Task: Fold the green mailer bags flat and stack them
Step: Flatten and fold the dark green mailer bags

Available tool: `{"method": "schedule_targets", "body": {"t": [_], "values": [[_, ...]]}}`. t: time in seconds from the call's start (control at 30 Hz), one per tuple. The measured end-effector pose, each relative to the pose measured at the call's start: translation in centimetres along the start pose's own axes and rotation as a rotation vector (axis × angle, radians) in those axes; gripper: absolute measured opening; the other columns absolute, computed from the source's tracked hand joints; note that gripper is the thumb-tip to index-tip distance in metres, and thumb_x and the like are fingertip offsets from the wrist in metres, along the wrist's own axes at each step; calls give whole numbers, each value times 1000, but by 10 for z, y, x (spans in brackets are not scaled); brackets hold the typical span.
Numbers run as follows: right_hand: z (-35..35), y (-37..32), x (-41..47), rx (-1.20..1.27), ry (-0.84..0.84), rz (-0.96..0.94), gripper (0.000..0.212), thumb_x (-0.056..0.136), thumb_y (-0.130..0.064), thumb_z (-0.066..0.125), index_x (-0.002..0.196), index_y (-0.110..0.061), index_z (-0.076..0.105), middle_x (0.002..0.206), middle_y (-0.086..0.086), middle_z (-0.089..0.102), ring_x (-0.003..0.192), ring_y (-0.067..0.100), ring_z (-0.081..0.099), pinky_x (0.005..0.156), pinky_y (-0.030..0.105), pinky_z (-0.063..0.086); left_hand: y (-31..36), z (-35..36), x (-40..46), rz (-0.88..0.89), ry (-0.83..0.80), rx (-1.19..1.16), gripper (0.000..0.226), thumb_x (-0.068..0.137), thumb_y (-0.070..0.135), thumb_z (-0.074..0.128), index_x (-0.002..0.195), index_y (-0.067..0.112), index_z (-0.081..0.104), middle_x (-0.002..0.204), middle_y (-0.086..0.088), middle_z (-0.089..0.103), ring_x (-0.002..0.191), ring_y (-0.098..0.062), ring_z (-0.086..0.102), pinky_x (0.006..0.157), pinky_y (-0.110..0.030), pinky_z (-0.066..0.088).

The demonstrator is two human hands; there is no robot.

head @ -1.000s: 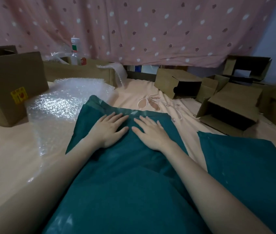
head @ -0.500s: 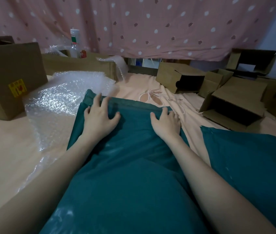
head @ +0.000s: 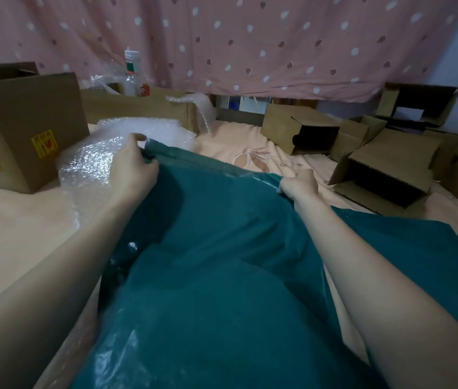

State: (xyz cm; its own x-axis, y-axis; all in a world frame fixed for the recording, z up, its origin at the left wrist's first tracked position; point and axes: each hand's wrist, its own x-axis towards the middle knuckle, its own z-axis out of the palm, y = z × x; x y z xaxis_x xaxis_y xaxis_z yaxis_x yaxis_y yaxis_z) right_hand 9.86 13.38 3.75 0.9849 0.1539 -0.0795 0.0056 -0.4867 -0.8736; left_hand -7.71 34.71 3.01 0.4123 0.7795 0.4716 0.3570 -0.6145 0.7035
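A large dark green mailer bag (head: 216, 248) lies lengthwise in front of me on the peach bedsheet. My left hand (head: 134, 167) grips its far left corner, fingers curled over the edge. At the far right corner my right hand (head: 299, 185) grips the same edge, which is lifted a little off the sheet. To the right, more green mailer bag material (head: 430, 265) lies flat, partly hidden behind my right forearm.
A sheet of bubble wrap (head: 104, 158) lies under and left of the bag. A closed cardboard box (head: 26, 130) stands at the left. Several open cardboard boxes (head: 385, 175) crowd the right and back. A plastic bottle (head: 132, 74) stands before the pink curtain.
Both hands went from pressing flat on the bag's middle, to its far edge, spread apart to the two far corners and now grip them. The far edge has risen slightly.
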Motion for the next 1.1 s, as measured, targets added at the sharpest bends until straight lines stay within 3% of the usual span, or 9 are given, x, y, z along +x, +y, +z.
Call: {"method": "schedule_targets", "body": {"t": [0.13, 0.27, 0.37, 0.47, 0.6, 0.7, 0.9, 1.0, 1.1], "values": [[-15, -5, -10, 3, 45, -40, 53, 79, 5, 58, 130, -4, 49, 115, 7, 59, 102, 26, 55, 77, 27, 41, 14, -19, -3, -1, 17, -100, 24, 85, 9, 55, 106, 10, 66, 97, -5, 65, 87, -21, 57, 70, -25, 38], [-38, -13, -27, 124, 26, -144, 26, 78, 7, 58, 97, -10, 65, 91, 4, 59, 91, 24, 58, 71, 26, 43, 25, -45, -7, -2, 68, -181, 21, 84, 23, 64, 103, 16, 71, 99, -7, 55, 93, -19, 53, 72, -24, 37], [-58, -20, -47, 233, -15, -197, 17, 81, 0, 57, 75, -16, 61, 69, -3, 53, 60, 10, 42, 52, 23, 33, 40, -68, -19, -94, 20, -369, 16, 84, 27, 64, 98, 26, 72, 87, -4, 60, 83, -17, 55, 70, -26, 45], [-77, -23, -65, 266, 28, -238, 28, 80, -6, 59, 57, -20, 51, 55, -5, 44, 53, 11, 36, 52, 24, 30, 52, -89, -31, -194, -51, -489, 17, 84, 26, 61, 95, 18, 72, 75, 0, 62, 60, -12, 50, 55, -24, 44], [-98, -24, -96, 399, -60, -169, 13, 91, -8, 41, 84, -8, 53, 64, 7, 57, 51, 18, 44, 51, 25, 37, 65, -116, -55, -312, -108, -608, 21, 87, 17, 50, 98, 13, 68, 78, 4, 67, 56, -12, 55, 68, -30, 52], [-115, -19, -120, 583, -244, -82, 27, 94, -15, 25, 99, -3, 50, 88, 17, 65, 65, 26, 60, 64, 28, 50, 75, -135, -81, -368, -107, -720, 25, 88, 16, 40, 87, 14, 65, 82, 1, 67, 64, -13, 58, 71, -30, 51], [-134, 1, -152, 586, -262, 24, 40, 94, -46, 44, 115, -13, 52, 95, 11, 65, 68, 25, 68, 54, 27, 54, 75, -164, -122, -444, -120, -720, 45, 91, 45, 40, 84, 12, 70, 84, -3, 70, 77, -16, 65, 65, -26, 54], [-140, 11, -169, 463, -205, -29, 31, 85, -26, 66, 112, -11, 60, 115, 8, 60, 93, 23, 63, 50, 22, 50, 69, -173, -140, -455, -133, -683, 27, 88, 38, 59, 85, 12, 68, 88, -2, 71, 77, -12, 67, 58, -20, 57], [-144, 20, -184, 410, -212, -67, 28, 80, -2, 68, 108, -3, 67, 105, 9, 64, 82, 16, 60, 50, 18, 46, 64, -183, -158, -472, -123, -688, 13, 82, 22, 70, 82, 10, 66, 86, -6, 67, 74, -11, 65, 53, -15, 54]]}}
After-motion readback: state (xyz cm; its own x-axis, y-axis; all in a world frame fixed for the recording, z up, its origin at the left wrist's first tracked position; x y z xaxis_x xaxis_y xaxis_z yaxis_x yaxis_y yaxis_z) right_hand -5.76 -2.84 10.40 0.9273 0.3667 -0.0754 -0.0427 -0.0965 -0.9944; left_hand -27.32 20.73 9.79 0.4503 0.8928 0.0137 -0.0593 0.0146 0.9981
